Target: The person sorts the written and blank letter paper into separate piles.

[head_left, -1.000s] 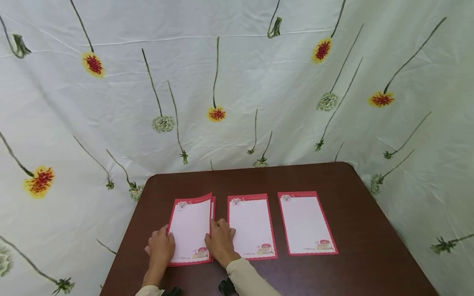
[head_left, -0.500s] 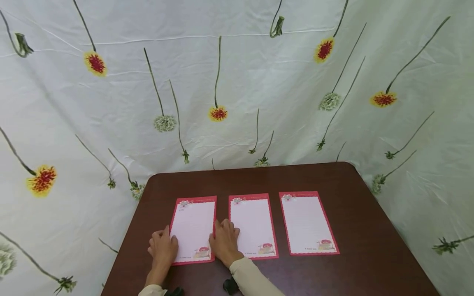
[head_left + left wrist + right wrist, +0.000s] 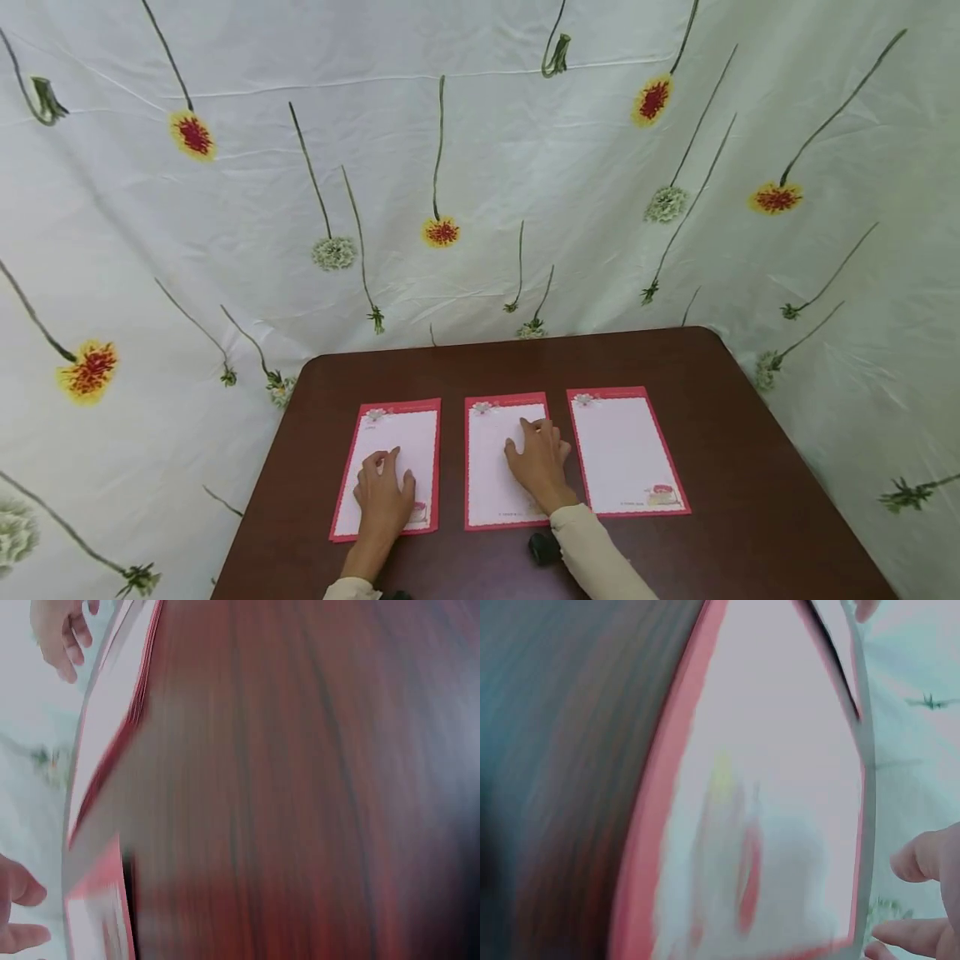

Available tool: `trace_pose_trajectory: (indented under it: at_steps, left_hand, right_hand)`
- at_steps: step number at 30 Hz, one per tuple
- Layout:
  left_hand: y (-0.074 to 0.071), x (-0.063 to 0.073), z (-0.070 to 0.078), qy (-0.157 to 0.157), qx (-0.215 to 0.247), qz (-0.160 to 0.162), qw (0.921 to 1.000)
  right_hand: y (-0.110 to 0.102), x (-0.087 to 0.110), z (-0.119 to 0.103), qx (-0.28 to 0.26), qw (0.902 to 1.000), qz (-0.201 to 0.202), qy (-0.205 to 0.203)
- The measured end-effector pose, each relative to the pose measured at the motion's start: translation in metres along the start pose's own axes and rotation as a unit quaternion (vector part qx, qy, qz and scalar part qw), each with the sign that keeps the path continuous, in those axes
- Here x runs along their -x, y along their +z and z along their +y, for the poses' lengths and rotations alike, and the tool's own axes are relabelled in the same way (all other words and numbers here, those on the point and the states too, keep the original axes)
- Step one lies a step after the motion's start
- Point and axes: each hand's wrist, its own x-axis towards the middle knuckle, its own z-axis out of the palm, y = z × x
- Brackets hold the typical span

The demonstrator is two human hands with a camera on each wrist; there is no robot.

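Three red-bordered letter papers, white inside, lie side by side on a brown table (image 3: 480, 571). My left hand (image 3: 384, 498) is over the left paper (image 3: 352, 492), fingers loosely bent with nothing between them. Over the middle paper (image 3: 487, 475) hovers my right hand (image 3: 540, 462), thumb and fingers spread apart; it hides part of the printed corner. To its right is the third paper (image 3: 615, 450). In the left wrist view the middle paper (image 3: 112, 705) shows a thick edge of several sheets. The right wrist view has the middle paper (image 3: 780, 735) blurred below my right fingers (image 3: 922, 937).
A white cloth (image 3: 480, 167) printed with flowers hangs behind the table's far edge. Dark bands (image 3: 543, 548) sit at the wrists, by the light sleeves (image 3: 600, 554).
The lifted left sheet has come down flat in line with the paper under it. Both hands have let go of its edges and moved right, the right one onto the middle paper.
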Motion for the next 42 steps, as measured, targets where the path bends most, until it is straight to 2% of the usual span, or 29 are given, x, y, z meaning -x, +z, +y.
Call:
trace_pose_trajectory:
  at_steps: [4, 8, 15, 22, 28, 33, 42]
  left_hand:
    - [0.016, 0.008, 0.022, 0.046, 0.009, -0.033, 0.9984]
    - [0.028, 0.014, 0.038, 0.082, 0.008, -0.053, 0.9952]
    - [0.041, 0.021, 0.054, 0.084, -0.028, -0.074, 0.9933]
    - [0.049, 0.024, 0.061, 0.089, -0.020, -0.080, 0.9925]
    - [0.053, 0.025, 0.068, 0.090, -0.010, -0.082, 0.9925]
    - [0.057, 0.027, 0.074, 0.102, -0.023, -0.074, 0.9917]
    - [0.054, 0.028, 0.080, 0.110, -0.038, -0.072, 0.9906]
  right_hand:
    - [-0.024, 0.002, 0.027, 0.013, 0.9995, -0.019, 0.022]
    - [-0.033, 0.011, 0.040, 0.034, 0.9989, -0.024, 0.019]
    - [-0.027, 0.024, 0.044, 0.047, 0.9984, -0.027, 0.016]
    - [-0.025, 0.027, 0.043, 0.055, 0.9980, -0.016, 0.027]
    - [-0.024, 0.028, 0.044, 0.051, 0.9984, -0.009, 0.023]
    - [-0.025, 0.029, 0.046, 0.059, 0.9981, -0.001, 0.021]
    - [-0.025, 0.030, 0.044, 0.064, 0.9979, 0.008, 0.010]
